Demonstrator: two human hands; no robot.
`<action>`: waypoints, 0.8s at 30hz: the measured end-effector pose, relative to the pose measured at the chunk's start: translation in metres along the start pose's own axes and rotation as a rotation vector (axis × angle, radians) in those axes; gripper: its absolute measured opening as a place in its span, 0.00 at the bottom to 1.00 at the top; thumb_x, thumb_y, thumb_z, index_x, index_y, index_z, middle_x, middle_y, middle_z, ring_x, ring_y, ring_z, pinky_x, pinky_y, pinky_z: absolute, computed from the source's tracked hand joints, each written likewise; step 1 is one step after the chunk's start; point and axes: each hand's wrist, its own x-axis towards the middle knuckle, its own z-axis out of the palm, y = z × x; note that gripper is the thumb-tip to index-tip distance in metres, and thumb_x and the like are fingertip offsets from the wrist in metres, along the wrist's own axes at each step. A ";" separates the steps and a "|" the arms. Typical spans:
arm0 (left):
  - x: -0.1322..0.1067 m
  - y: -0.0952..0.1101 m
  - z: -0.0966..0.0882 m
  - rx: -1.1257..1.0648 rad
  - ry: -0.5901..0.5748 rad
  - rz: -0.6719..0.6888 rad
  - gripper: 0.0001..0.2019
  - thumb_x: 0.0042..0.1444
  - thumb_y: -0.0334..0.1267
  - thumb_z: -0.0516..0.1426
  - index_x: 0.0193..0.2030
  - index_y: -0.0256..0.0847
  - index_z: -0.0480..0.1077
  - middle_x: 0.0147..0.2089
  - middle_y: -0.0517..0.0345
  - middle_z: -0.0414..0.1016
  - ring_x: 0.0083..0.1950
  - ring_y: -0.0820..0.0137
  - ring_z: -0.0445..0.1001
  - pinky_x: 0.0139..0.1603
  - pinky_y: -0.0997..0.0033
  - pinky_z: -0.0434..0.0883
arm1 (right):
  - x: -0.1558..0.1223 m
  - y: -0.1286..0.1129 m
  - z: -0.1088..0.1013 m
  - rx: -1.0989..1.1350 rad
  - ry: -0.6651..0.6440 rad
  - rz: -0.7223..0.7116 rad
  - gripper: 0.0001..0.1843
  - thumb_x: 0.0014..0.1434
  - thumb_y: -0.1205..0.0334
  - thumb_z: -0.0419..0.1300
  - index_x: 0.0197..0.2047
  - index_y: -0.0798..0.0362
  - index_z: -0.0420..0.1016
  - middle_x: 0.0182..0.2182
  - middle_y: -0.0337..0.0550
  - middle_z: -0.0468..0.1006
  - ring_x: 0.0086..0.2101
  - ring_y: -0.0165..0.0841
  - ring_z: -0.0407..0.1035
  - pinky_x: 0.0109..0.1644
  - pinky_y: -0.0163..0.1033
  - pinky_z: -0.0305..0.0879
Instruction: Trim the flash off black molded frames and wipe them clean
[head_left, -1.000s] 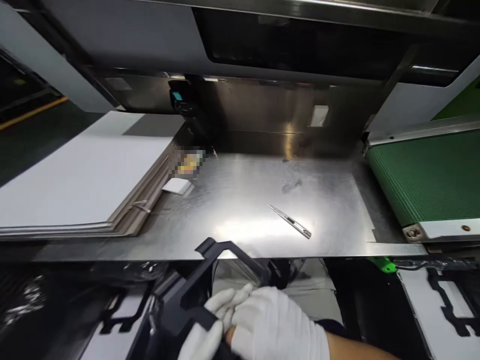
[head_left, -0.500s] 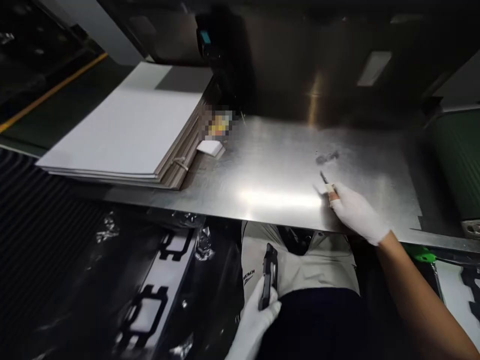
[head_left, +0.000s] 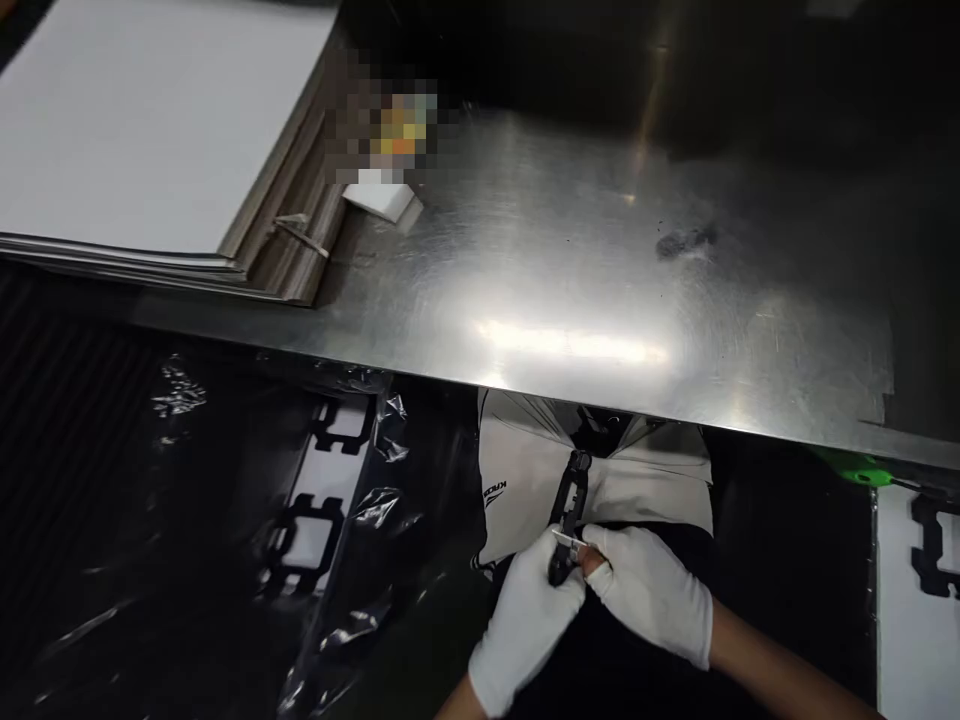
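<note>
A hand could cross the metal table (head_left: 540, 250) right of the white block (head_left: 381, 197) and sheet stack (head_left: 150, 120), but the table edge (head_left: 585, 398) stands before the black part (head_left: 570, 515).

Before a metal surface (head_left: 540, 260) bearing stacked white boards (head_left: 150, 130), the left hand (head_left: 529, 602) grips a black part (head_left: 573, 488) while the right hand (head_left: 654, 595) holds a slim blade (head_left: 568, 539) across it.

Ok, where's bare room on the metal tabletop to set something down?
Right of the white block, the metal tabletop is bare to its front edge, save a dark smudge. Left is crowded: stacked boards, pixelated patch beside them.
</note>
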 end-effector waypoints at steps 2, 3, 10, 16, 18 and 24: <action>-0.001 0.000 0.002 0.018 0.015 -0.005 0.03 0.60 0.38 0.59 0.37 0.42 0.72 0.37 0.55 0.79 0.40 0.60 0.76 0.45 0.61 0.73 | -0.004 -0.006 -0.005 -0.027 -0.019 0.040 0.20 0.79 0.54 0.48 0.46 0.47 0.81 0.35 0.41 0.85 0.35 0.37 0.79 0.39 0.39 0.64; -0.001 0.001 0.003 0.034 0.028 -0.004 0.03 0.60 0.38 0.59 0.36 0.43 0.71 0.36 0.56 0.78 0.39 0.61 0.75 0.43 0.62 0.73 | -0.006 -0.009 -0.009 -0.042 -0.033 0.052 0.21 0.79 0.52 0.47 0.45 0.47 0.81 0.34 0.41 0.85 0.34 0.37 0.79 0.38 0.40 0.63; -0.002 0.003 0.013 0.087 0.091 -0.021 0.09 0.62 0.42 0.59 0.32 0.44 0.67 0.30 0.58 0.74 0.32 0.65 0.69 0.35 0.65 0.69 | -0.009 -0.011 -0.012 -0.025 -0.075 0.127 0.25 0.81 0.47 0.44 0.39 0.48 0.76 0.31 0.39 0.82 0.30 0.35 0.75 0.35 0.40 0.60; -0.001 0.001 0.018 0.102 0.078 -0.039 0.11 0.64 0.45 0.59 0.32 0.44 0.67 0.30 0.59 0.73 0.32 0.65 0.69 0.34 0.67 0.67 | -0.010 -0.009 -0.013 0.048 -0.100 0.170 0.27 0.81 0.47 0.44 0.36 0.49 0.74 0.30 0.39 0.80 0.29 0.34 0.72 0.35 0.39 0.62; 0.000 0.000 0.019 0.110 0.088 -0.043 0.14 0.65 0.48 0.59 0.32 0.44 0.66 0.29 0.60 0.72 0.32 0.66 0.68 0.34 0.67 0.66 | -0.009 -0.010 -0.013 0.043 -0.100 0.196 0.26 0.82 0.48 0.45 0.37 0.49 0.74 0.31 0.39 0.81 0.30 0.34 0.73 0.36 0.39 0.63; 0.001 0.003 0.022 0.110 0.083 -0.113 0.16 0.65 0.50 0.59 0.31 0.44 0.66 0.28 0.62 0.69 0.31 0.67 0.65 0.35 0.67 0.66 | -0.009 -0.009 -0.006 0.060 -0.066 0.199 0.23 0.82 0.51 0.47 0.38 0.49 0.75 0.33 0.40 0.83 0.32 0.34 0.76 0.37 0.38 0.64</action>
